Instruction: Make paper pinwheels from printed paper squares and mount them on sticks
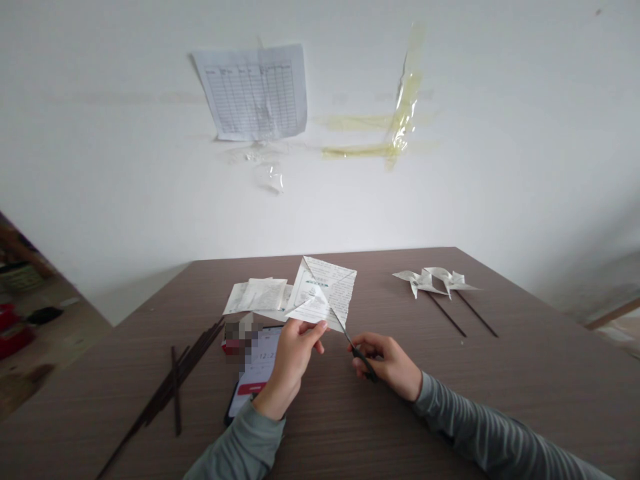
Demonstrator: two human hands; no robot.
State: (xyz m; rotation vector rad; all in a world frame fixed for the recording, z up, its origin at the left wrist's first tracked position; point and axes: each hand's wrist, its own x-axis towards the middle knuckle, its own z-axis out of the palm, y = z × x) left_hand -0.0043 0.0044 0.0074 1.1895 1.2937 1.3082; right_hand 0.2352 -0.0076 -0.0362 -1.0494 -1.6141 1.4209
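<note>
My left hand (300, 343) pinches the lower edge of a square printed paper (320, 288), thumb on top, holding it up above the table. Diagonal lines run in from the paper's corners toward its middle. In my right hand (383, 360) is a pair of scissors (364, 363) with black handles. Their blades lie at the paper's lower right corner, pointing along the diagonal toward the centre. Behind the left hand, a phone (260, 357) with a lit screen lies on the table, partly hidden by the wrist.
More paper squares (263, 295) lie in a pile behind the phone. Several thin dark sticks (170, 380) are bunched at the left. Two paper pinwheels (417, 281) on dark sticks rest at the right of the brown table (500, 400). A printed sheet (255, 93) is taped to the wall.
</note>
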